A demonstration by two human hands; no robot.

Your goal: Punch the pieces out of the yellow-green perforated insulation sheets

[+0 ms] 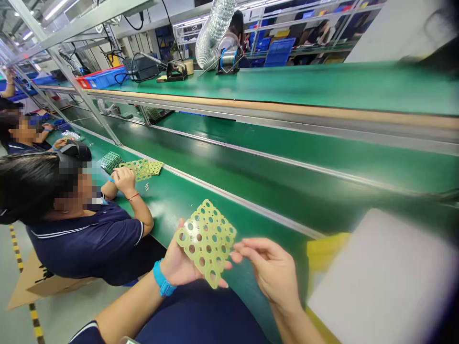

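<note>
My left hand [181,260], with a blue wristband, holds a perforated yellow-green plate [206,241] upright, its edge resting across the fingers. The plate has rows of round holes and a scalloped outline. My right hand [270,270] is close to the plate's lower right edge, its fingertips almost meeting it, and nothing shows in its grip. Below both hands lies the green surface of a long workbench [247,267].
A co-worker's hands [125,181] work at left beside stacked green and yellow-green boards [141,168]. A white pad [380,282] on yellow backing sits at right. A raised green shelf [322,86] carries soldering equipment and a silver duct. Further co-workers and blue crates stand beyond.
</note>
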